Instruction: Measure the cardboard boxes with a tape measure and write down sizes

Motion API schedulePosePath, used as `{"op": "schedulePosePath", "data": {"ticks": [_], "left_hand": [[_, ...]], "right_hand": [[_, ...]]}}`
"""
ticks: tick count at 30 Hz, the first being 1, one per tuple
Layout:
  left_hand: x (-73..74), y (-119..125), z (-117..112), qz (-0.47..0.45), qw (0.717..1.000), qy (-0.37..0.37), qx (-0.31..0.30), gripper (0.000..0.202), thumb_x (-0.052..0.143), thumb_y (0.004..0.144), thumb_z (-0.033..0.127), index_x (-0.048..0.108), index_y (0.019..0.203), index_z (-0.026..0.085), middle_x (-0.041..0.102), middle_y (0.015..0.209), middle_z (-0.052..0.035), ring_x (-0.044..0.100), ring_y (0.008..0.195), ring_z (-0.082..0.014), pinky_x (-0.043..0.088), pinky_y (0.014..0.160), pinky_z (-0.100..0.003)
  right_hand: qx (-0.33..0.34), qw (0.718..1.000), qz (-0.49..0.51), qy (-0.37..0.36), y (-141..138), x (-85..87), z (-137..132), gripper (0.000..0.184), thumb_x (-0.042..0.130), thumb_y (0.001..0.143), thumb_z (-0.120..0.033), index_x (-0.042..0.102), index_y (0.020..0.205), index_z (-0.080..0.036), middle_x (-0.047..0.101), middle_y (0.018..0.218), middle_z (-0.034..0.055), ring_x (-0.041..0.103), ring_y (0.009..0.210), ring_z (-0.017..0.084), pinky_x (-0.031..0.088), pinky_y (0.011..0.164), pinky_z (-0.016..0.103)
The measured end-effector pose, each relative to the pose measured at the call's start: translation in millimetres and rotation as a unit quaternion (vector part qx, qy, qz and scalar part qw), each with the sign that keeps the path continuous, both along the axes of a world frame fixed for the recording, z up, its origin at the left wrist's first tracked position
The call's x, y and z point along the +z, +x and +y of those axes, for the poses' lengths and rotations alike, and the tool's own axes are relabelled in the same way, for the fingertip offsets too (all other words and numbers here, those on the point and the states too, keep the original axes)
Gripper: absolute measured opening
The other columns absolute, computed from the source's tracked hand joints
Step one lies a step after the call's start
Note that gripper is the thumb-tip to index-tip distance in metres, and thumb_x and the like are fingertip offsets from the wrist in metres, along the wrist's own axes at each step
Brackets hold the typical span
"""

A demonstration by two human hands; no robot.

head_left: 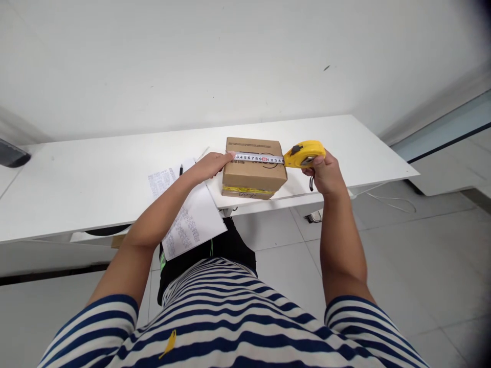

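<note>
A brown cardboard box (253, 176) with a yellow strip round its lower side sits near the table's front edge. Across its top runs the pulled-out blade of a yellow tape measure (305, 153), printed side up. My right hand (326, 173) is closed round the tape measure's case, just off the box's right edge. At the left edge of the box, my left hand (215, 164) pinches the blade's free end with the fingertips. The blade's end itself is hidden under the fingers.
Written-on paper sheets (197, 217) lie left of the box and hang over the front edge of the white table (95, 168). A black pen (181, 169) rests by them. A dark object (13, 154) stands at the far left. Behind the table rises a white wall.
</note>
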State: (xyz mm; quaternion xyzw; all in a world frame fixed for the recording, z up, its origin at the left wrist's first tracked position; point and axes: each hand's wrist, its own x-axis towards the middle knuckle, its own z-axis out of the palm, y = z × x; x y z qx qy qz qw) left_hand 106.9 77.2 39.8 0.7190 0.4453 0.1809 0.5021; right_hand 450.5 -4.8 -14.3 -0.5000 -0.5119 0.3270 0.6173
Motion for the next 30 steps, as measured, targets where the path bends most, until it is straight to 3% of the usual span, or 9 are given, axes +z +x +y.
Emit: {"op": "schedulePosePath", "data": {"ticks": [4,8,10,12,13,16,19,23,30], "left_hand": [[9.7,-4.7,-4.1,0.000,0.999,0.032,0.000,0.052,0.053,0.099,0.055,0.041,0.062,0.021,0.041,0.064,0.0008,0.035,0.056,-0.0110,0.028,0.058,-0.030],[29.3,-7.6,1.7,-0.025,0.998,0.053,0.023,0.042,0.057,0.098,0.047,0.052,0.067,0.021,0.052,0.067,-0.0010,0.044,0.060,-0.0112,0.036,0.064,-0.030],[41.2,0.3,14.5,-0.047,0.994,0.089,0.041,0.038,0.058,0.099,0.048,0.056,0.073,0.021,0.061,0.075,-0.0041,0.052,0.067,-0.0129,0.042,0.069,-0.032],[49.7,17.3,33.7,-0.051,0.988,0.135,0.045,0.036,0.055,0.101,0.050,0.058,0.081,0.021,0.067,0.084,-0.0072,0.059,0.076,-0.0154,0.047,0.076,-0.034],[51.5,28.3,44.3,-0.044,0.986,0.158,0.038,0.035,0.053,0.102,0.051,0.058,0.084,0.021,0.069,0.087,-0.0083,0.062,0.082,-0.0167,0.048,0.081,-0.035],[45.4,62.6,71.8,0.016,0.971,0.237,-0.030,0.035,0.048,0.104,0.050,0.061,0.090,0.020,0.071,0.097,-0.0102,0.066,0.095,-0.0213,0.049,0.089,-0.038],[31.2,83.5,82.5,0.129,0.932,0.321,-0.111,0.035,0.045,0.102,0.046,0.064,0.093,0.019,0.072,0.104,-0.0120,0.065,0.103,-0.0262,0.048,0.095,-0.040],[23.1,84.4,77.7,0.184,0.907,0.338,-0.170,0.044,0.038,0.101,0.047,0.070,0.094,0.018,0.073,0.108,-0.0131,0.064,0.104,-0.0289,0.047,0.096,-0.043],[23.1,78.8,76.0,0.151,0.908,0.358,-0.156,0.038,0.052,0.096,0.050,0.073,0.085,0.021,0.072,0.102,-0.0090,0.061,0.106,-0.0285,0.043,0.104,-0.045]], "right_hand": [[-0.017,1.000,-0.013,0.023,-2.5,5.5,0.1,0.072,0.078,0.063,-0.088,0.073,0.092,-0.023,0.061,0.072,-0.0018,0.049,0.056,0.009,0.036,0.049,0.024],[-0.073,0.989,-0.047,0.116,-22.1,21.5,-27.6,0.057,0.080,0.070,-0.080,0.076,0.090,-0.027,0.063,0.072,0.0018,0.054,0.059,0.014,0.047,0.058,0.033],[-0.119,0.976,-0.087,0.162,-46.6,28.4,-53.1,0.058,0.082,0.071,-0.075,0.077,0.108,-0.031,0.075,0.103,0.0088,0.067,0.078,0.021,0.054,0.067,0.037],[-0.159,0.964,-0.162,0.137,-81.4,31.7,-79.2,0.074,0.085,0.071,-0.071,0.069,0.134,-0.035,0.069,0.138,0.0114,0.071,0.095,0.027,0.057,0.070,0.038],[-0.184,0.957,-0.195,0.113,-100.9,31.6,-90.3,0.078,0.083,0.073,-0.068,0.064,0.142,-0.036,0.067,0.143,0.0112,0.072,0.091,0.026,0.056,0.067,0.037],[-0.247,0.931,-0.269,0.014,-154.8,26.3,-109.1,0.079,0.077,0.081,-0.063,0.054,0.152,-0.035,0.075,0.131,0.0100,0.070,0.073,0.022,0.057,0.067,0.038],[-0.275,0.922,-0.269,-0.053,-184.3,20.1,-106.9,0.079,0.073,0.083,-0.067,0.054,0.153,-0.035,0.080,0.105,0.0070,0.068,0.068,0.023,0.055,0.067,0.037],[-0.289,0.925,-0.241,-0.060,-188.3,17.5,-91.5,0.082,0.075,0.076,-0.075,0.060,0.147,-0.035,0.079,0.090,0.0036,0.067,0.067,0.023,0.052,0.063,0.033],[-0.276,0.931,-0.220,-0.096,-184.9,20.3,-79.9,0.083,0.071,0.079,-0.076,0.055,0.150,-0.035,0.078,0.108,0.0064,0.071,0.079,0.025,0.053,0.067,0.035]]}}
